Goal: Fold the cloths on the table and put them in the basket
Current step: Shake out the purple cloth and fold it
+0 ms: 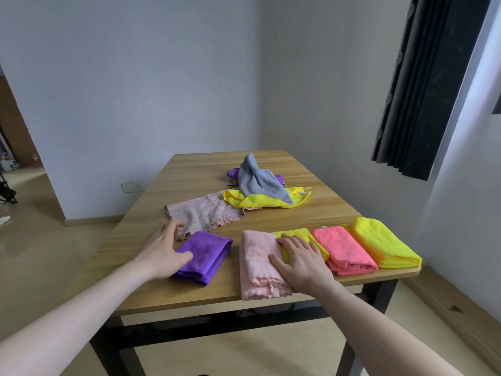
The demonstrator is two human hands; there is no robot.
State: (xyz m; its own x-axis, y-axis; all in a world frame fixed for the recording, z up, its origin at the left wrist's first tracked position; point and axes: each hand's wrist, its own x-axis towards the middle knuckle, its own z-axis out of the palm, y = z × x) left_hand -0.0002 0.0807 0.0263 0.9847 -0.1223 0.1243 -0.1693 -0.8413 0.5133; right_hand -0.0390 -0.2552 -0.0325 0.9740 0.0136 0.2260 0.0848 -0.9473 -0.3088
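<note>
Right hand [299,263] flat on the pink cloth [260,264] – left hand [165,246] beside it, fingertips hidden in a beige towel [202,217], grip unclear.

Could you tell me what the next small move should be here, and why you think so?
Probably the left hand should close on the near corner of the unfolded beige cloth and draw it toward the front edge. Its fingertips already touch that corner, the right hand lies flat on the folded pink cloth, which looks finished, and a folded row lines the table front. No basket is in view.
</note>
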